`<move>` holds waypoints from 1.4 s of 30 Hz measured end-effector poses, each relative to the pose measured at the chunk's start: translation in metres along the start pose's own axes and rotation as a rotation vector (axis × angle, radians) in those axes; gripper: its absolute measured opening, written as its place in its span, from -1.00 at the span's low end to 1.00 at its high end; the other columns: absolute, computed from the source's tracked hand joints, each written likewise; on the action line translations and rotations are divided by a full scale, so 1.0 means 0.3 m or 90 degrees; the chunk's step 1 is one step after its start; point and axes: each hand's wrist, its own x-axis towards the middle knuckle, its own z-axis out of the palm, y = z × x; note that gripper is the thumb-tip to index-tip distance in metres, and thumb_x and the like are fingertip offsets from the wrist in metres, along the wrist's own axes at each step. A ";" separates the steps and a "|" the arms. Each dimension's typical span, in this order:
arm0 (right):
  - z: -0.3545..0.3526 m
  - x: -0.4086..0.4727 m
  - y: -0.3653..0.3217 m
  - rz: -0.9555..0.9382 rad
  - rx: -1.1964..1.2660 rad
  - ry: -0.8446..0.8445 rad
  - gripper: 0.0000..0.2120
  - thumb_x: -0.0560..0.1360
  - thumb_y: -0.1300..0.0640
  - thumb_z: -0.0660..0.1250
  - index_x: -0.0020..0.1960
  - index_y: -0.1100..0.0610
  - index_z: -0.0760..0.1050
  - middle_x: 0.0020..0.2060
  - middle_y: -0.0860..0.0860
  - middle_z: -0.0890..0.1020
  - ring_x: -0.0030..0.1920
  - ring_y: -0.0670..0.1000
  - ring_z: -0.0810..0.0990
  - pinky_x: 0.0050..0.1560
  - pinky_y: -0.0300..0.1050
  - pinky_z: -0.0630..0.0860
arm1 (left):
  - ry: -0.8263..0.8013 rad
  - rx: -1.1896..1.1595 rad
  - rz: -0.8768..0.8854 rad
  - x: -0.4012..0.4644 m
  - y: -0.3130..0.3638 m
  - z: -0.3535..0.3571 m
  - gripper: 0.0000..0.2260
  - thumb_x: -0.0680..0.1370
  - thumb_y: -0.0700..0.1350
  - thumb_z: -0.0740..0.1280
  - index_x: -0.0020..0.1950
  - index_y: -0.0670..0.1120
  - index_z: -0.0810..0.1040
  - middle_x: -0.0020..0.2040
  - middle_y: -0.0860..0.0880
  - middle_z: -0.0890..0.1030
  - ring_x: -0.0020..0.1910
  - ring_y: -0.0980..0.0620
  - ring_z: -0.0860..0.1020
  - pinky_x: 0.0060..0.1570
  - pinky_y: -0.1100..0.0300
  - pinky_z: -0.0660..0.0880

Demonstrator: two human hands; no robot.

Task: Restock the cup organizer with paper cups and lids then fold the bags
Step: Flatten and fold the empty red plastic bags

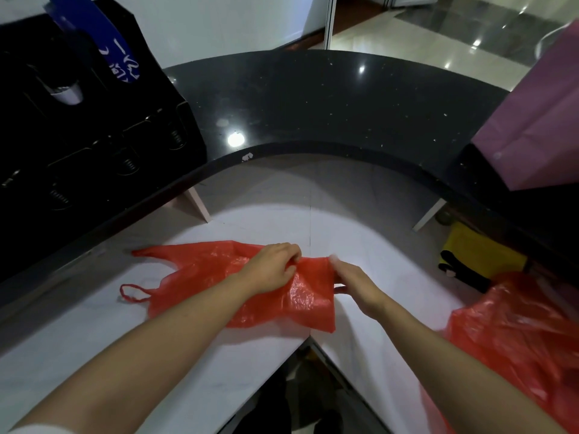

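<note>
Counter (pixel 94 355): white lower level where I'm working, dark raised ledge (pixel 313 98) curving behind it.

Cup organizer (pixel 78 145) sits far left on the ledge, black. One cup (pixel 67 93) pokes out of an upper slot; the other slots are too dark to read. Purple paper bag (pixel 539 120) stands far right on the ledge; contents not visible.

Second red bag (pixel 517 346) is bunched near right, partly over the counter edge, untouched.

Red bag (pixel 238 283) I'm folding lies flat dead ahead, long axis left-right, handles (pixel 134 292) trailing left, bottom end at my hands.

Left hand (pixel 272 267) rests on top near its right end, fingers curled into the plastic. Right hand (pixel 354 283) pinches the right edge just beside it. Hands nearly touching.

Judgement: the fold should run leftward along that axis, toward the handles.
</note>
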 end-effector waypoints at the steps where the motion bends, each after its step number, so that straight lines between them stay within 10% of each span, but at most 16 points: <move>1: 0.004 0.002 0.007 -0.013 -0.025 0.022 -0.65 0.61 -0.20 0.27 0.21 0.00 0.63 0.07 -0.01 0.72 0.10 0.01 0.69 0.20 0.05 0.60 | 0.001 -0.021 -0.010 0.003 0.006 0.000 -0.88 0.56 -0.16 0.29 0.06 0.01 0.42 0.01 0.04 0.56 -0.03 -0.02 0.49 0.01 0.05 0.48; 7: 0.001 0.012 0.027 -0.036 -0.038 0.123 -0.89 0.59 0.18 0.37 0.07 0.09 0.65 -0.08 0.02 0.74 -0.04 0.04 0.72 -0.04 -0.11 0.61 | -0.091 0.028 -0.065 0.016 0.023 -0.028 -0.55 0.57 0.07 0.34 0.44 0.17 0.33 0.24 0.05 0.59 0.18 -0.01 0.55 0.19 0.04 0.49; 13: -0.056 0.022 0.069 -0.011 -0.110 0.191 -0.90 0.57 0.08 0.35 0.05 0.01 0.62 -0.10 -0.02 0.73 -0.09 0.03 0.73 0.03 0.10 0.66 | -0.280 0.109 -0.082 0.050 -0.035 -0.045 -0.89 0.55 0.02 0.35 -0.11 0.06 0.46 -0.19 0.11 0.50 -0.09 -0.05 0.52 -0.13 0.11 0.40; 21: -0.126 0.015 0.093 -0.006 -0.244 0.322 -0.86 0.62 0.06 0.28 0.12 0.07 0.55 -0.04 -0.07 0.65 0.00 -0.01 0.61 0.04 -0.03 0.53 | -0.304 -0.042 -0.157 0.028 -0.073 -0.030 -0.63 0.59 0.19 0.30 0.31 0.03 0.48 0.21 0.00 0.57 0.11 -0.04 0.55 0.14 0.05 0.49; 27: -0.171 0.015 0.109 0.011 -0.298 0.342 -0.88 0.63 0.07 0.28 0.08 0.09 0.53 -0.07 -0.05 0.63 -0.02 0.04 0.58 -0.04 -0.08 0.41 | -0.436 -0.058 -0.174 -0.009 -0.141 -0.023 -0.81 0.53 0.04 0.45 0.03 -0.05 0.61 -0.04 0.03 0.65 -0.12 0.05 0.58 -0.07 0.17 0.48; 36: -0.142 0.026 0.167 0.051 -0.489 0.408 -0.86 0.67 -0.01 0.10 0.15 0.01 0.37 -0.15 0.05 0.60 -0.17 0.16 0.55 -0.18 0.04 0.50 | -0.252 0.029 -0.226 -0.035 -0.266 0.009 -0.78 0.67 0.05 0.24 0.23 0.00 0.54 0.23 -0.07 0.60 0.12 -0.07 0.53 0.15 0.05 0.47; 42: -0.104 0.056 0.169 0.076 -0.450 0.453 -0.84 0.66 0.02 0.09 0.14 0.06 0.35 -0.15 0.12 0.61 -0.16 0.23 0.56 -0.14 0.09 0.53 | 0.094 0.249 -0.107 -0.022 -0.135 0.012 -0.69 0.60 -0.03 0.19 0.29 -0.05 0.55 0.18 -0.14 0.60 0.15 -0.24 0.55 0.17 -0.07 0.45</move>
